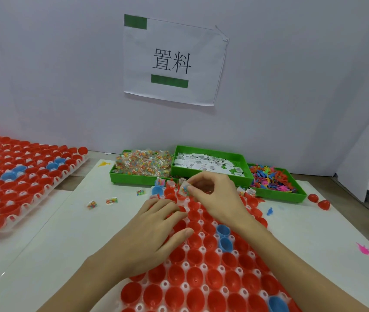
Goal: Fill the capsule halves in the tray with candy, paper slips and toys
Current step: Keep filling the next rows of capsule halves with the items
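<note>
A white tray (pixel 185 264) of red and a few blue capsule halves (pixel 201 274) lies in front of me. My right hand (pixel 215 197) pinches a small clear candy packet (pixel 184 190) over the tray's far rows. My left hand (pixel 154 230) rests on the capsule halves just to the left, fingers bent over the cups; whether it holds anything is hidden. A few far cups hold candy packets (pixel 159 181). Three green bins stand behind: candy packets (pixel 143 164), paper slips (pixel 203 164), coloured toys (pixel 271 176).
A second tray of red capsule halves (pixel 17 176) sits at the left. Loose candy packets (pixel 111 201) lie on the white board left of the tray. Two red capsule halves (pixel 318 201) and stray toys (pixel 364 249) lie at the right. A wall with a paper sign (pixel 172 60) stands behind.
</note>
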`<state>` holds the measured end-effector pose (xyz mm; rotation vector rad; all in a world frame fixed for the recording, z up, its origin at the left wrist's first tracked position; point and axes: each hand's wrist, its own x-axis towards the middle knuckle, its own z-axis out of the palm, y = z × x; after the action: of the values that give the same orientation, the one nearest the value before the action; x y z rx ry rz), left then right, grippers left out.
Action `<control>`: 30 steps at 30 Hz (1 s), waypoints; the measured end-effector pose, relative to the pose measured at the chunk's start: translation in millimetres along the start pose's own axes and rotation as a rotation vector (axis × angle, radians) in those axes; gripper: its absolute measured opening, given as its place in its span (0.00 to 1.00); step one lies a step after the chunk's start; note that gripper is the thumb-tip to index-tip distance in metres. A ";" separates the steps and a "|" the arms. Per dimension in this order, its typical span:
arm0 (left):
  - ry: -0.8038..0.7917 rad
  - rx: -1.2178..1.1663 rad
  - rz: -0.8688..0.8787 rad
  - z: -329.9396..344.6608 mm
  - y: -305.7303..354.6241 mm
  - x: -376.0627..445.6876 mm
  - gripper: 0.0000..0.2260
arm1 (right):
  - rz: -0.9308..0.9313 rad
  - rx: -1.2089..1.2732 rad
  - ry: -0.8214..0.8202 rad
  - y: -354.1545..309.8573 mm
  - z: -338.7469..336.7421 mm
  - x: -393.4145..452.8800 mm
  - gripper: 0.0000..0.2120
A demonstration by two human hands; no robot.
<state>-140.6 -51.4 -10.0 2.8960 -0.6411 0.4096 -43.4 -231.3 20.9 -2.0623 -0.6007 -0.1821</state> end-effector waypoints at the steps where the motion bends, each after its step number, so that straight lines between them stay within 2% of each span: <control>1: 0.012 0.018 0.018 -1.1 -0.4 0.1 0.32 | 0.005 0.007 0.001 1.0 -1.7 -1.8 0.03; 7: 0.021 0.023 0.093 -2.9 -5.1 2.2 0.28 | -0.008 0.012 0.018 3.6 -14.0 -3.7 0.03; 10: 0.019 0.032 0.111 -3.3 -9.2 2.7 0.26 | -0.072 0.082 0.028 1.8 -10.3 -2.7 0.03; 14: 0.066 0.006 0.144 -4.7 -11.4 3.7 0.24 | -0.143 0.219 -0.073 -1.6 3.0 1.3 0.04; 18: 0.120 0.067 0.166 -5.7 -8.7 4.0 0.24 | -0.201 0.065 -0.188 3.2 11.8 9.2 0.04; 23: 0.099 0.062 0.138 -3.1 -11.4 2.3 0.24 | -0.271 -0.190 -0.187 15.0 8.0 15.6 0.05; 30: 0.081 0.076 0.129 -3.1 -11.8 1.8 0.26 | -0.228 -0.236 -0.183 19.3 11.6 15.2 0.05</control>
<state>-134.7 -40.9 -7.6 2.9003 -0.8195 0.5768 -22.1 -224.7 5.3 -2.2505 -0.9673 -0.2057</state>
